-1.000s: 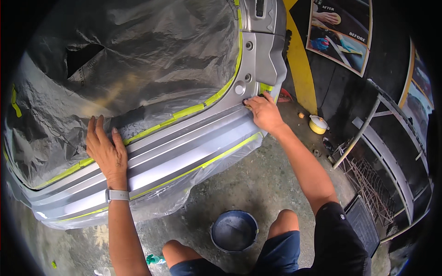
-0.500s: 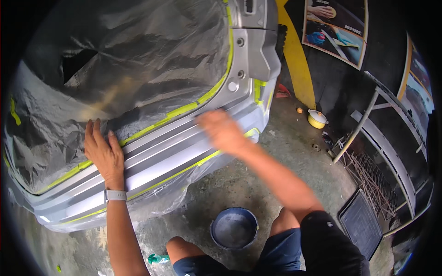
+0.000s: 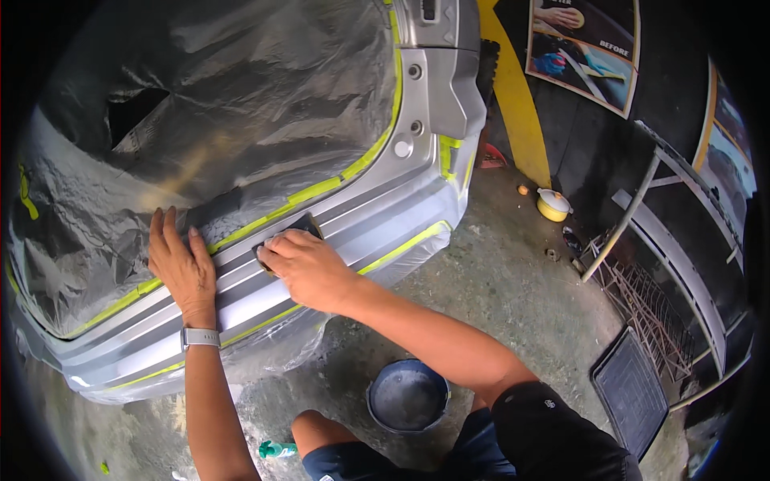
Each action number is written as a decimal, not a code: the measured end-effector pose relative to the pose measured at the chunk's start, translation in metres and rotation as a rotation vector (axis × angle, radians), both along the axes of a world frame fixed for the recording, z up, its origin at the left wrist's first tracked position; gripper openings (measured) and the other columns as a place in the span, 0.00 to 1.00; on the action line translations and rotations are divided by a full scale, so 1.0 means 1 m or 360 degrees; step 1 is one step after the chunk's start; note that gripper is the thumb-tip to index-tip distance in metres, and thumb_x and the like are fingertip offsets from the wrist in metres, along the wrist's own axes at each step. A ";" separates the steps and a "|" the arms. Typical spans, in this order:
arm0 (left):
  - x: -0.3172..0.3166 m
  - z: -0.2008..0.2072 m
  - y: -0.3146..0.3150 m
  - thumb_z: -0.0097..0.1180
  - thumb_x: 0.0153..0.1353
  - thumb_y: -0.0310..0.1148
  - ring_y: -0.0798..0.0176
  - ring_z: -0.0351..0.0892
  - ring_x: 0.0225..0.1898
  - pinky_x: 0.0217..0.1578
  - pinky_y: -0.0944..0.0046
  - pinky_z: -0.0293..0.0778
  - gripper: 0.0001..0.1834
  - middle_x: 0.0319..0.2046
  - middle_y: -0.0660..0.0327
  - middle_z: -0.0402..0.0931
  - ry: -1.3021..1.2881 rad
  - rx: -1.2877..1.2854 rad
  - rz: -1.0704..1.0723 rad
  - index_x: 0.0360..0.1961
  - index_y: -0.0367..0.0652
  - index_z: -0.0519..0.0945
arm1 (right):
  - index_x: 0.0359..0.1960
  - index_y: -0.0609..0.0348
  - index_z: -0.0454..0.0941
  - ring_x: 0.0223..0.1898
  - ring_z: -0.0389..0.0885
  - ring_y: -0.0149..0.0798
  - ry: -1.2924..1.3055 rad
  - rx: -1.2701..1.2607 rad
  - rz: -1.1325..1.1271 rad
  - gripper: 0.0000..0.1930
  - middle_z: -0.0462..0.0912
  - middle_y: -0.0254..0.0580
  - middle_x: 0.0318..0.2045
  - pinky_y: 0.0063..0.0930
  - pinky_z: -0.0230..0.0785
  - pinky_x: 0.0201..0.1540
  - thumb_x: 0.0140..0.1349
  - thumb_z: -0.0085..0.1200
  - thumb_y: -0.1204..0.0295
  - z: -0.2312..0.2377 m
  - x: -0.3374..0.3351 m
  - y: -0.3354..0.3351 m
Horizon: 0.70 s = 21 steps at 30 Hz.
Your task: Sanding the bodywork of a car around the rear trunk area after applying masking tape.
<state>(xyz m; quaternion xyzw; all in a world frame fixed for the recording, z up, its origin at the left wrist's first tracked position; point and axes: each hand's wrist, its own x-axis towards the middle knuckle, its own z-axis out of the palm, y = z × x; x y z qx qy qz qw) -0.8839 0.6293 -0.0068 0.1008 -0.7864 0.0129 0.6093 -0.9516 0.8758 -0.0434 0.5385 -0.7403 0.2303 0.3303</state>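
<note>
A grey car bumper (image 3: 377,212) runs across the view, edged with yellow-green masking tape (image 3: 321,189); clear plastic sheeting (image 3: 241,96) covers the body above it. My left hand (image 3: 181,266) lies flat, fingers spread, on the bumper's upper edge at the left. My right hand (image 3: 305,268) presses a dark sanding pad (image 3: 298,228) against the bumper's middle, just right of the left hand. Most of the pad is hidden under my fingers. A watch sits on my left wrist.
A round dark basin (image 3: 407,394) stands on the concrete floor by my knee. A yellow lidded pot (image 3: 553,205) sits near the wall at right, beside metal racks (image 3: 642,297) and a black tray (image 3: 632,390). A green object (image 3: 277,450) lies by my leg.
My right hand has swept left along the bumper from its right corner to the middle, close to the left hand. The left hand has stayed in place.
</note>
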 end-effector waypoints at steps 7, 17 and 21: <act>-0.007 0.006 0.016 0.52 0.77 0.39 0.43 0.68 0.72 0.71 0.42 0.60 0.26 0.74 0.50 0.68 -0.0014 0.0016 -0.0002 0.72 0.46 0.73 | 0.66 0.56 0.81 0.60 0.79 0.55 0.0113 -0.0127 -0.0320 0.24 0.83 0.49 0.60 0.45 0.74 0.66 0.69 0.54 0.80 0.000 -0.082 0.142; -0.001 0.004 0.011 0.53 0.75 0.39 0.44 0.69 0.70 0.71 0.43 0.60 0.26 0.72 0.50 0.69 -0.0006 0.0013 -0.0010 0.71 0.46 0.74 | 0.50 0.60 0.86 0.46 0.84 0.48 0.0277 -0.0105 0.0071 0.12 0.86 0.43 0.43 0.43 0.80 0.52 0.65 0.61 0.76 0.041 -0.018 0.072; 0.002 0.006 0.010 0.54 0.75 0.39 0.44 0.70 0.70 0.70 0.43 0.61 0.26 0.71 0.50 0.70 -0.0006 0.0016 -0.0028 0.71 0.45 0.74 | 0.41 0.59 0.83 0.43 0.84 0.47 0.0442 0.0102 -0.0038 0.07 0.84 0.42 0.39 0.41 0.79 0.48 0.65 0.64 0.71 0.078 -0.030 0.078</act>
